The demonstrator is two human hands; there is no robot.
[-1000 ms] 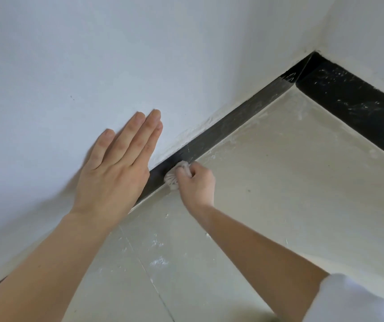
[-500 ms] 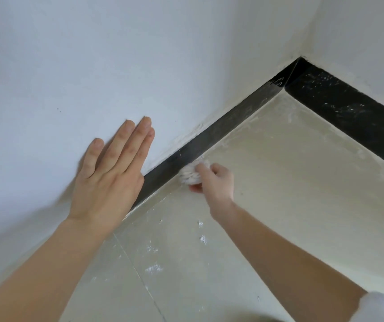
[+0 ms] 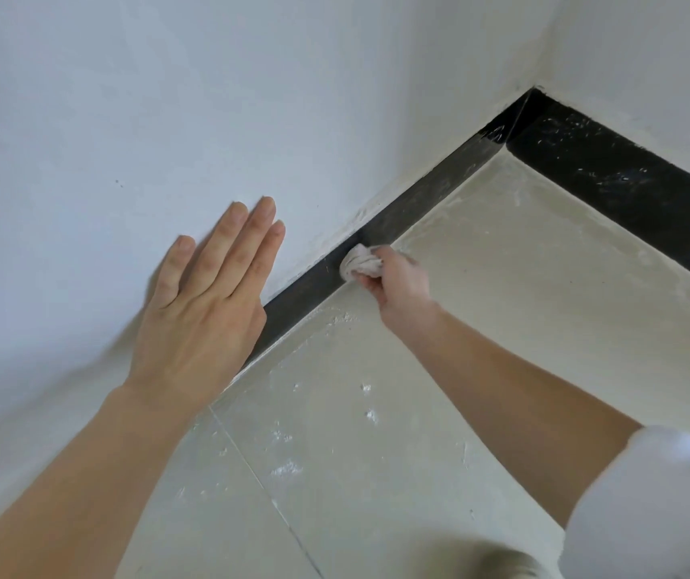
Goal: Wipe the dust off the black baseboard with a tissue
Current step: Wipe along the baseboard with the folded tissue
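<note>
While the black baseboard [image 3: 418,208] is being wiped
The tissue [image 3: 360,266] is being gripped by the right hand [image 3: 403,286], the left hand [image 3: 197,323] being pressed flat on the wall [image 3: 126,119]; the cornerward stretch is likely next.

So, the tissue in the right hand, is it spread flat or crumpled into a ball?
Crumpled. The tissue is a wrinkled wad, gripped by the right hand and pressed against the black baseboard.
</note>
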